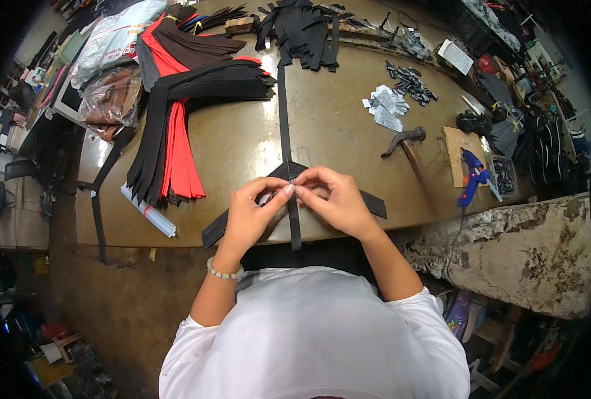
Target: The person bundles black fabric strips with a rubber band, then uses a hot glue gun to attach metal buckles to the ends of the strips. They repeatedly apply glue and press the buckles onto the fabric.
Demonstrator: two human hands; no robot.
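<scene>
My left hand (247, 207) and my right hand (341, 201) meet at the front middle of the table, thumbs and fingertips pinched together. Between the fingertips is part of a narrow black strap (283, 113), though the exact spot they grip is mostly hidden. This strap runs from the far side toward me, and its near end (295, 229) comes down below the hands to the table's front edge. Beneath both hands lie black strips (373, 204) spread to either side in an inverted V; their middle is partly covered by my fingers.
Bundles of black strips (209, 80) and red strips (182, 159) lie at left beside a clear plastic bundle (150, 211). On the right are a hammer (410, 149), white labels (387, 106), small black pieces (412, 83) and a blue glue gun (472, 176). More black pieces (302, 33) are piled behind.
</scene>
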